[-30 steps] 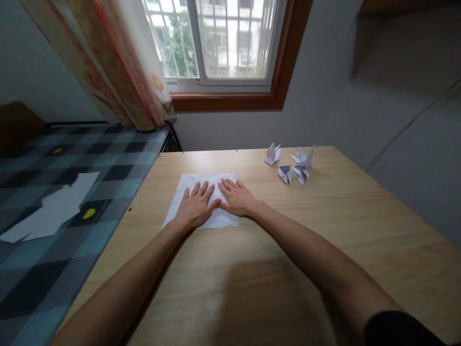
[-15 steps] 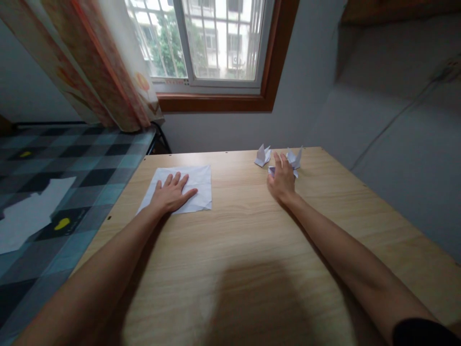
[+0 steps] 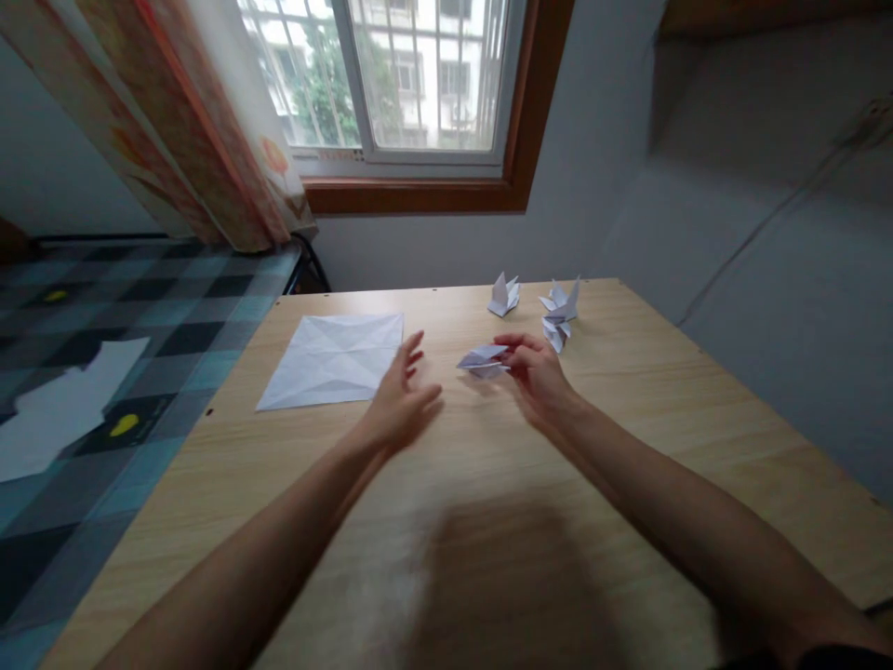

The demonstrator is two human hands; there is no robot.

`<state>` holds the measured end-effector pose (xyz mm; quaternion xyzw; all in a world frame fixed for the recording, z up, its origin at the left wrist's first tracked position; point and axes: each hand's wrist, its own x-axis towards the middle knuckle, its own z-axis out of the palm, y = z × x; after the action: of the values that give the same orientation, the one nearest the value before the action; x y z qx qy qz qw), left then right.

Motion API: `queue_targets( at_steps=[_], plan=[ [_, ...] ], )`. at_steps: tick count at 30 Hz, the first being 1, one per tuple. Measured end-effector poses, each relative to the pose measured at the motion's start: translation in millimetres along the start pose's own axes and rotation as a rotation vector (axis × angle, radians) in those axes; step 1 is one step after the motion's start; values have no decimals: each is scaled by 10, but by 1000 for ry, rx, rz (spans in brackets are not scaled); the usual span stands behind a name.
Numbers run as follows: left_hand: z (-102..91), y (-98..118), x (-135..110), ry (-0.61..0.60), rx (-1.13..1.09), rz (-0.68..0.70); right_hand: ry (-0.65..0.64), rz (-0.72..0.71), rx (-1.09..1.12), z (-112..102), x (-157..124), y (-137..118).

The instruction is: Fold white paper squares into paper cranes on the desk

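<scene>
My right hand (image 3: pixel 540 377) pinches a small folded white paper piece (image 3: pixel 483 361) by its right end, over the middle of the wooden table (image 3: pixel 460 465). My left hand (image 3: pixel 405 391), slightly blurred, has its fingers apart and holds nothing. It is near the right edge of a creased white paper sheet (image 3: pixel 327 358) that lies flat on the table. Beyond my right hand are more folded white paper pieces: one with upright points (image 3: pixel 503 295), a second with raised points (image 3: pixel 562 300), and a smaller one (image 3: pixel 556 331) just in front of that.
Left of the table is a surface with a checked cloth (image 3: pixel 209 321), on which torn-looking white paper (image 3: pixel 70 400) lies. A curtain (image 3: pixel 188 121) hangs beside the window (image 3: pixel 425 84). A cable (image 3: pixel 753 237) runs along the right wall.
My left hand has lifted off the flat sheet and moved right. My right hand has drawn a folded paper piece toward me and to the left, away from the other folded pieces.
</scene>
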<state>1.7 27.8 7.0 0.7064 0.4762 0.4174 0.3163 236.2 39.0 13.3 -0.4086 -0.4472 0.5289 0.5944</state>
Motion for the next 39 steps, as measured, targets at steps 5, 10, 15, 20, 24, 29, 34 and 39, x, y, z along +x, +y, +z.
queue_targets(
  at_steps=[5,10,15,20,24,29,34,39],
  plan=[
    [471,264,-270,-52,-418,-75,-90,135,231,115,-197,96],
    [422,217,-219,138,-482,-204,-133,181,304,252,-339,186],
    [395,192,-266,247,-396,-184,-203,110,168,398,-512,262],
    [404,232,-359,151,-246,-128,-144,65,114,380,-561,311],
    [416,261,-399,92,-176,-80,-98,38,124,330,-550,274],
    [401,269,-404,0,-326,-76,-206,64,195,318,-567,252],
    [382,287,-410,42,-337,-59,-235,98,177,311,-615,312],
    [369,287,-397,105,-322,-53,-207,27,53,265,-614,324]
  ],
)
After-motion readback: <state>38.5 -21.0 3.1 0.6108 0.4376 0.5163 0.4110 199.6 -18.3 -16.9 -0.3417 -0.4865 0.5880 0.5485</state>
